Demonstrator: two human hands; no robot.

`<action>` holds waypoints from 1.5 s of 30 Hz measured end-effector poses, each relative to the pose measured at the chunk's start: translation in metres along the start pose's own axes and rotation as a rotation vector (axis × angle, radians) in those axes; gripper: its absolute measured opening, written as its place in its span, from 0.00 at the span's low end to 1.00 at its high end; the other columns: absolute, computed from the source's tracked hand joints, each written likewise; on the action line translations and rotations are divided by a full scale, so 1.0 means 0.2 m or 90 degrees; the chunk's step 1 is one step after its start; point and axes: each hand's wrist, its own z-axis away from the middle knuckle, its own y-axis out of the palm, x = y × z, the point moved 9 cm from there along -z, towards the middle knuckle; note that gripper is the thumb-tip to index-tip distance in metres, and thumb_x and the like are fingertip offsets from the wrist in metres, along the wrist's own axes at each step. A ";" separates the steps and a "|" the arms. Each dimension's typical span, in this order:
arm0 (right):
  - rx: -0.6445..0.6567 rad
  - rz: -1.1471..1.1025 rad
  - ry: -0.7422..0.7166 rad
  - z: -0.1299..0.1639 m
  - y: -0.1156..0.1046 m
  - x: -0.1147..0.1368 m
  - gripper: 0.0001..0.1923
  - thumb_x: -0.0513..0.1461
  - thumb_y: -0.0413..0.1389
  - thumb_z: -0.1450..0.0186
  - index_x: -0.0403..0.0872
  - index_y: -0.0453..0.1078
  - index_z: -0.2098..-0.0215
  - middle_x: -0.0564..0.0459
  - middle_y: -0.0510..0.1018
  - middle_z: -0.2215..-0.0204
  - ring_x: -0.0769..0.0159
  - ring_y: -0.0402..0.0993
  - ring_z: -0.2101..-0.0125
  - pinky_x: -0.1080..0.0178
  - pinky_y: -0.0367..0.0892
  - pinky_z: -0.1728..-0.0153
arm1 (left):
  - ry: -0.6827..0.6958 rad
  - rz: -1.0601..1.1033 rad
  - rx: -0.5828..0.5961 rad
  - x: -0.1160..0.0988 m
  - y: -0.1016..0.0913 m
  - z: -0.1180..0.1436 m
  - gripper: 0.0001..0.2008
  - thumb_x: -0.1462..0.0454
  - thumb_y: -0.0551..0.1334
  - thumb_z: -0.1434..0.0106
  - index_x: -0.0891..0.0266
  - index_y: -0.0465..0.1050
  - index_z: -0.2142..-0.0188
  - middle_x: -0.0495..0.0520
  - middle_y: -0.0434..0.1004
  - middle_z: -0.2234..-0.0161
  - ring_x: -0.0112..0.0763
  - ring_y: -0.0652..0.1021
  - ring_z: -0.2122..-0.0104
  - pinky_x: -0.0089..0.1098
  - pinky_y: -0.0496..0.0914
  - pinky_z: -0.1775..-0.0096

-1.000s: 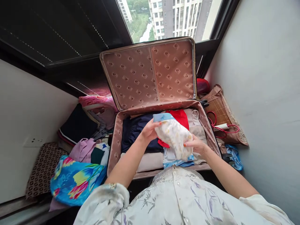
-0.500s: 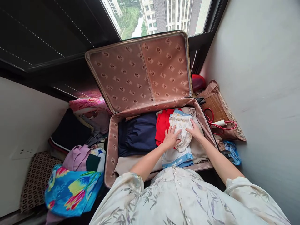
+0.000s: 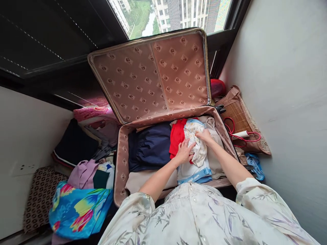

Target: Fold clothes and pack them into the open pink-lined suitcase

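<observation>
Printed underpants [image 3: 200, 149] were touched toward the suitcase's [image 3: 122, 163] right edge by the left hand [image 3: 183, 152], grip splayed; the right hand's [image 3: 204, 135] grip could not be told. Creases could be caused by uneven pressing.

- window [image 3: 178, 29], tall buildings [image 3: 189, 13] and greenery [image 3: 140, 18] behind it
- socket [image 3: 25, 167] on the left wall [image 3: 22, 132]
- brown patterned cushion [image 3: 41, 195] below the socket
- brown mat [image 3: 238, 115] by the right wall [image 3: 288, 85], red cord [image 3: 258, 136] on it
</observation>
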 end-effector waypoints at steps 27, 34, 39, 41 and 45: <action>-0.063 0.567 -0.230 -0.07 0.00 -0.06 0.36 0.52 0.57 0.33 0.58 0.60 0.29 0.44 0.38 0.23 0.29 0.30 0.28 0.23 0.37 0.38 | -0.112 -0.051 0.004 0.19 0.10 -0.27 0.45 0.42 0.66 0.38 0.42 0.50 0.26 0.59 0.32 0.23 0.72 0.35 0.28 0.79 0.40 0.39; -0.118 0.652 -0.325 0.27 0.04 0.09 0.34 0.51 0.47 0.27 0.58 0.52 0.25 0.39 0.38 0.23 0.29 0.31 0.27 0.24 0.48 0.40 | -0.026 -0.064 -0.085 0.07 0.02 -0.08 0.40 0.50 0.65 0.35 0.55 0.57 0.27 0.67 0.36 0.24 0.68 0.37 0.27 0.76 0.42 0.38; 0.015 0.764 -0.478 0.69 0.33 -0.06 0.32 0.51 0.52 0.31 0.62 0.61 0.29 0.43 0.50 0.25 0.27 0.39 0.28 0.25 0.51 0.41 | -0.028 0.022 -0.150 -0.02 -0.11 0.49 0.27 0.53 0.65 0.34 0.60 0.73 0.39 0.71 0.50 0.27 0.64 0.52 0.29 0.69 0.58 0.39; 0.066 0.804 -0.477 0.72 0.39 -0.15 0.29 0.53 0.51 0.32 0.62 0.68 0.33 0.44 0.54 0.26 0.28 0.43 0.29 0.26 0.51 0.40 | -0.049 0.089 -0.175 0.03 -0.23 0.73 0.22 0.54 0.66 0.35 0.59 0.78 0.44 0.69 0.61 0.32 0.57 0.62 0.32 0.60 0.63 0.38; 0.110 0.816 -0.438 0.62 0.37 -0.25 0.31 0.56 0.47 0.33 0.63 0.70 0.36 0.45 0.57 0.27 0.31 0.48 0.30 0.27 0.51 0.40 | -0.137 0.229 -0.358 0.36 -0.69 1.18 0.13 0.59 0.63 0.33 0.57 0.82 0.53 0.61 0.73 0.41 0.44 0.75 0.41 0.46 0.69 0.39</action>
